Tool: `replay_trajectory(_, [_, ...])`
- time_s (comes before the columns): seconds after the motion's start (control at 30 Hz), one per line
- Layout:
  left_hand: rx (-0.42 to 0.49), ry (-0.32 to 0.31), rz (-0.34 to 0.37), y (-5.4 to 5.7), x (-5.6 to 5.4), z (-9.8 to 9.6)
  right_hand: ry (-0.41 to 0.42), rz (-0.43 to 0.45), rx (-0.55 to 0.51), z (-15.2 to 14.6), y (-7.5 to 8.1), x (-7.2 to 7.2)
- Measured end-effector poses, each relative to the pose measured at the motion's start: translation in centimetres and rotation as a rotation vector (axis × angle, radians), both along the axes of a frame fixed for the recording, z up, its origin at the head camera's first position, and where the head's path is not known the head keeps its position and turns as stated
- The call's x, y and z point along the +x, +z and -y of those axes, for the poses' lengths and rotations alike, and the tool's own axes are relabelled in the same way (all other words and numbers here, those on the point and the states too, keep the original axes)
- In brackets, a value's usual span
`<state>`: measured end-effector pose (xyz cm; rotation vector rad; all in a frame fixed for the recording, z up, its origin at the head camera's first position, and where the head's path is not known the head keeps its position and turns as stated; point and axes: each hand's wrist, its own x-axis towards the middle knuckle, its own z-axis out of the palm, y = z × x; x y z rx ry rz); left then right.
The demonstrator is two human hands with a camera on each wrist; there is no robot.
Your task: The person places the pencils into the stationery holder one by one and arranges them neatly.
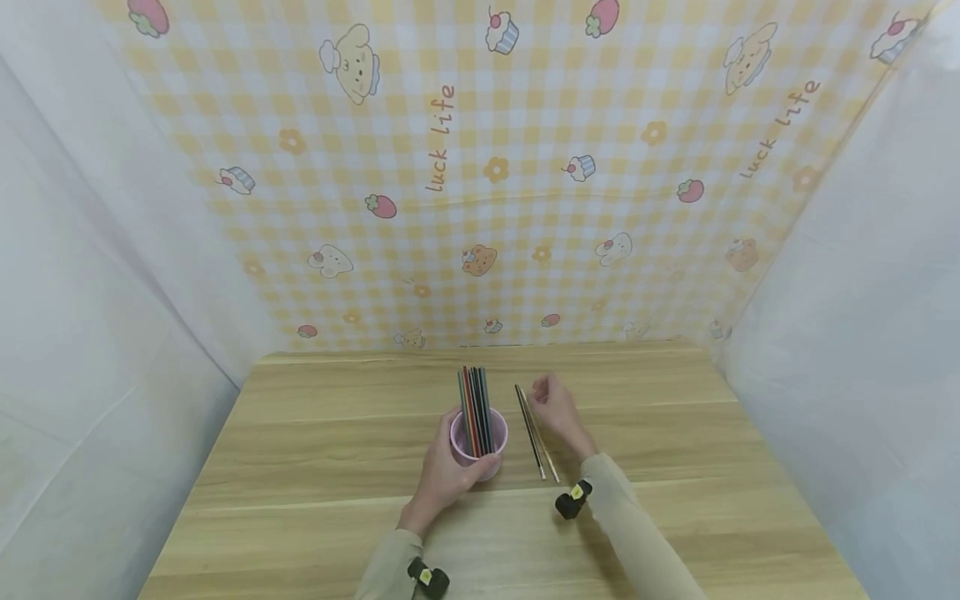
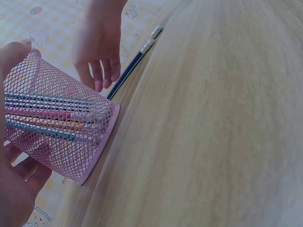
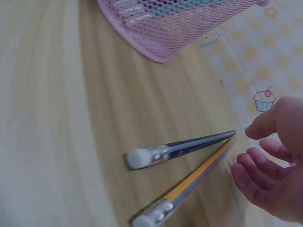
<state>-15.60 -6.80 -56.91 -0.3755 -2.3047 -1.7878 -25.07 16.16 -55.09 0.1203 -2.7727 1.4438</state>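
My left hand [image 1: 441, 473] grips a pink mesh pencil cup [image 2: 59, 85] round its side, thumb at the front. The cup stands on the table holding several pencils [image 1: 476, 408] in dark, teal and red colours, their eraser ends down at its bottom. To the right of the cup, two pencils lie close together on the wood: a dark blue one [image 3: 199, 143] and a yellow one [image 3: 194, 177], white erasers towards me. Beside their far ends is my right hand [image 1: 555, 408], fingers loosely bent and nothing between them.
The wooden table [image 1: 300, 467] meets a yellow checked cloth [image 1: 420, 233] with cartoon prints at its back edge. White curtains [image 1: 97, 333] hang on both sides. Each wrist wears a small black camera [image 1: 573, 500].
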Motion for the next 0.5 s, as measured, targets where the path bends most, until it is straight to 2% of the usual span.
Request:
replay_trajectory(0.3, [-0.034, -0.006, 0.013, 0.14, 0.04, 0.18, 0.006, -0.015, 0.119, 0.24, -0.23, 0.58])
replay_trajectory(0.5, [-0.022, -0.017, 0.008, 0.15, 0.05, 0.20, -0.001, 0.022, 0.188, 0.13, -0.21, 0.44])
